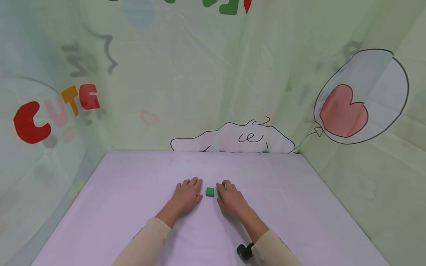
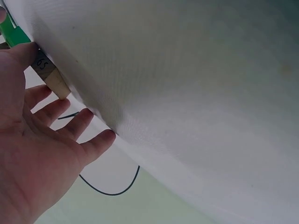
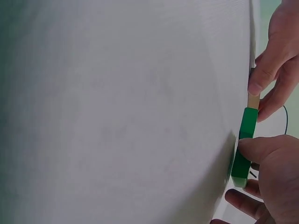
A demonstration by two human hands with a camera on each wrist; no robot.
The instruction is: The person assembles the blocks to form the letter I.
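In the head view, a small green block [image 1: 210,191] lies on the table between the hands. My left hand [image 1: 189,194] rests just left of it with fingers spread. A wooden block [image 2: 58,85] with dark markings on one face shows by its thumb and forefinger in the left wrist view, a green piece [image 2: 16,36] behind it. My right hand [image 1: 232,198] holds a second green block [image 1: 221,190], mostly covered by its fingers. The right wrist view has the thumb lying across that green block [image 3: 241,165], with the left hand [image 3: 280,58] beyond.
A pale lilac cloth covers the table [image 1: 283,184]. Light green curtains [image 1: 199,74] printed with letters and a balloon [image 1: 382,92] enclose it at the back and sides. A small black object [image 1: 245,252] sits beside the right sleeve.
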